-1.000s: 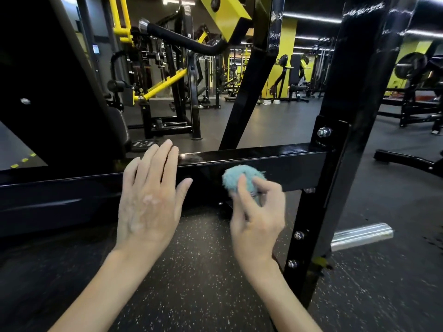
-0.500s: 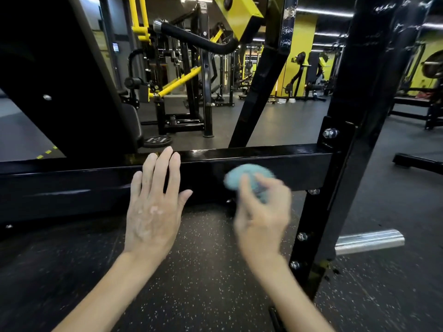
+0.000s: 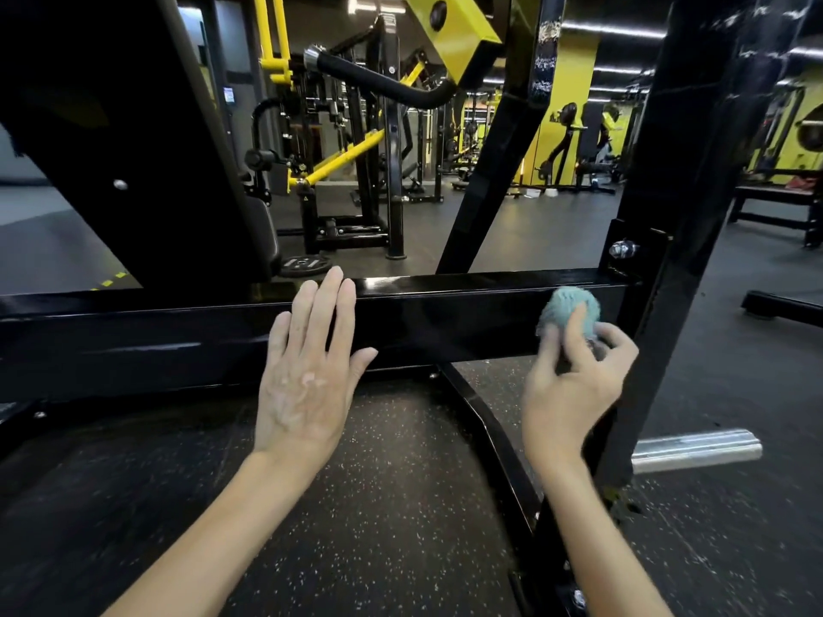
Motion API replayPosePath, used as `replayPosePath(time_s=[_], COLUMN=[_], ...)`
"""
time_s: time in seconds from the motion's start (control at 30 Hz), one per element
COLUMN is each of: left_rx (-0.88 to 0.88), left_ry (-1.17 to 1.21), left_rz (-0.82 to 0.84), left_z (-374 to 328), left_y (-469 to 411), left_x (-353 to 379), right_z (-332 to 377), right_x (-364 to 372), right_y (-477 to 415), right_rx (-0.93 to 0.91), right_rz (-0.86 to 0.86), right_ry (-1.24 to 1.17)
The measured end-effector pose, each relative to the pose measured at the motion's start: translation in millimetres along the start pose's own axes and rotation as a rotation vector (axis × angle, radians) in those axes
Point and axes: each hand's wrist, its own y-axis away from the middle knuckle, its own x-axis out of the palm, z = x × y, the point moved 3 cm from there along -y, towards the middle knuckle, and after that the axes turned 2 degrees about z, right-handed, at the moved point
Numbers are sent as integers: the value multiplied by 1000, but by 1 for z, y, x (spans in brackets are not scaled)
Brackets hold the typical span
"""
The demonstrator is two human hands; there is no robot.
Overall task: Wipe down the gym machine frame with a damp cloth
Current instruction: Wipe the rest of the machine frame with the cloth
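The right hand [image 3: 574,385] pinched a small, bunched, fluffy teal cloth [image 3: 568,305] between its thumb and curled fingers, a little blurred, and held the wad against the front face of the glossy black horizontal steel beam [image 3: 445,313] of the gym machine frame, close to the beam's right end. Just right of the cloth the beam met a thick black upright post [image 3: 694,171], where a bracket carried a silver hex bolt [image 3: 623,249]. The left hand [image 3: 307,362] lay flat on the same beam, well apart from the cloth, with fingers straight and nearly together, thumb spread to the side and fingertips reaching the top edge; it held nothing. A slanted black strut [image 3: 499,171] rose from behind the beam between the two hands. Below it, a low black frame bar [image 3: 490,438] ran over the dark speckled rubber floor [image 3: 378,505] towards the camera. A short chrome peg [image 3: 697,449] stuck out to the right near the foot of the post. Above, a yellow painted metal block [image 3: 454,28] carried a curved black padded handle [image 3: 383,82], and a small black weight plate [image 3: 305,263] lay on the floor behind the beam.
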Motion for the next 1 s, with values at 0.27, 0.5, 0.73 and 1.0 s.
replayPosePath(time_s=[0.27, 0.5, 0.73, 1.0], left_rx=[68, -117, -175, -135], left_ry=[29, 23, 55, 49], left_rz=[29, -2, -1, 20], left_z=[5, 87, 112, 117], left_y=[0, 24, 36, 37], left_x=[-6, -25, -15, -16], right_z=[85, 7, 90, 171], right_x=[40, -11, 41, 84], right_y=[62, 4, 73, 127], right_rx=[-350, -20, -108, -403], right_rz=[318, 130, 181, 530], right_ry=[-75, 0, -100, -71])
